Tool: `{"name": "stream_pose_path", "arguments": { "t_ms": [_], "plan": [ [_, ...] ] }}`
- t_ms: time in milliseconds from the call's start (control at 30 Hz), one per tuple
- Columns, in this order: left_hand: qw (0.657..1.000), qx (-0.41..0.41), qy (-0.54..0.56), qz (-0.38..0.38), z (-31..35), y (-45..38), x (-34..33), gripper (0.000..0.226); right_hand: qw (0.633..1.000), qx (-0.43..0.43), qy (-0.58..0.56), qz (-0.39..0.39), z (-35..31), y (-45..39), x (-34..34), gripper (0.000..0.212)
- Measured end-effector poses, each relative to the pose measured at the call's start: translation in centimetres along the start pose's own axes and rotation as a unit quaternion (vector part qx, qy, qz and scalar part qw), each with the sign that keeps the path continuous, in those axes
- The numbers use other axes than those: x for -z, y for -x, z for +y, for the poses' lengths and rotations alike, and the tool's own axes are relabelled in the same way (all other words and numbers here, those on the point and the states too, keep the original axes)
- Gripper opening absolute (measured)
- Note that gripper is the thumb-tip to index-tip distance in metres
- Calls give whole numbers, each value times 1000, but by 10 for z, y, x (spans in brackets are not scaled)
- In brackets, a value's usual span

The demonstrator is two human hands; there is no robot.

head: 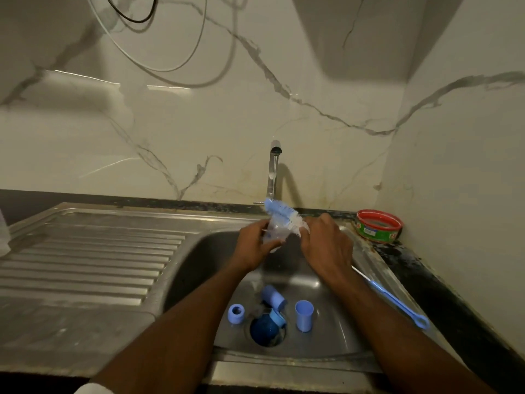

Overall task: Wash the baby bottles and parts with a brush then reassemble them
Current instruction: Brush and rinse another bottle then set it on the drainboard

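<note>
Loose blue parts (274,297) at 6 o'clock in sink (326,345). Your left hand (255,243) fingers wrap clear bottle (274,233): light, slippery; grip mid-body. Right hand (326,243) fingers hold soft-bristled brush (284,214).

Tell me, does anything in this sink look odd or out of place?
Yes: a dark blue round piece sits right in the steel sink's drain hole, where it could block water. Light blue bottle parts lie scattered around it, one tube tipped on its side.

Marble-look wall (199,132) w/ grey veins, dark countertop (443,294), dim light
</note>
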State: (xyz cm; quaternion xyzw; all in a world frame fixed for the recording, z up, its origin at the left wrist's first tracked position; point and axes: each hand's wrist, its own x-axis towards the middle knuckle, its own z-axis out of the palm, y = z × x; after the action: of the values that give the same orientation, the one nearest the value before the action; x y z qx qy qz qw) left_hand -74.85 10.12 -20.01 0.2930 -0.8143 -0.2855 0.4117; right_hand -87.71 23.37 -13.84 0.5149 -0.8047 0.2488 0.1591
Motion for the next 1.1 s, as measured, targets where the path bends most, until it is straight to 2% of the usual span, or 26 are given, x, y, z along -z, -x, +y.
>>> {"name": "stream_pose_path", "arguments": {
  "t_ms": [67, 133, 300, 400, 533, 700, 833, 967, 1033, 1100],
  "plan": [
    [998, 36, 11, 54, -5, -1, 4, 40, 1000, 7, -8, -1, 5, 1, -3, 27],
    [996, 58, 2, 65, -8, 0, 5, 43, 1000, 27, -16, -2, 7, 4, -7, 23],
    [999, -18, -10, -33, 9, 8, -4, 55, 998, 21, -56, 12, 4, -3, -8, 24],
    [1000, -13, 12, 15, 10, 4, -5, 48, 998, 17, -58, 28, 7, -4, -3, 24],
    [995, 69, 12, 64, -3, 2, 1, 47, 997, 26, -68, 14, 11, 3, -6, 21],
    [999, 10, 11, -39, 10, 7, -6, 48, 996, 13, -79, 26, 5, -2, -10, 27],
    [1000, -16, 26, -8, 16, 5, -8, 48, 997, -17, -61, 51, 13, -10, -8, 26],
    [997, 61, 18, 33, -2, 2, -2, 43, 996, 13, -93, -7, 16, 0, -13, 27],
    [998, 64, -1, 20, -5, 3, 0, 47, 996, 25, -88, -5, 13, 2, -15, 29],
    [999, 23, -15, -22, 6, 7, 0, 48, 996, 21, -91, 10, 10, -3, -15, 31]
  ]
}}
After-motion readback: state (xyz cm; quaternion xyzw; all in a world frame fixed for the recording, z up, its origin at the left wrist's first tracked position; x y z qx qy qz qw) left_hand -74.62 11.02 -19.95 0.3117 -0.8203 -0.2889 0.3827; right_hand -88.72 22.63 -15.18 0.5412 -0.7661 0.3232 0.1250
